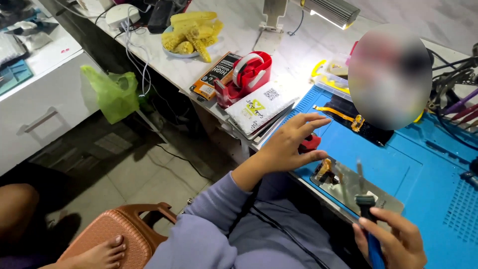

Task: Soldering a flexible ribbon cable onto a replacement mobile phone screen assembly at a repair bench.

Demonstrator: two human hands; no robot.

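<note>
A mat (398, 154) lay on the worktop (298, 55), with a metal plate (348, 187) at its near edge. Left of the mat sat a stack of packets (259, 109), behind it a tape dispenser (246, 77), and farther back a plate of corn (191, 35) (under a lamp (331, 11) to its right). A chair (117, 234) stood on the floor, left of the worktop.

Right hand (393, 239) cut off by the bottom edge, tool (368, 219) handle running out of view with it. Blurred patch (390, 77) hiding part of the blue mat (438, 164) and the clutter behind.
</note>
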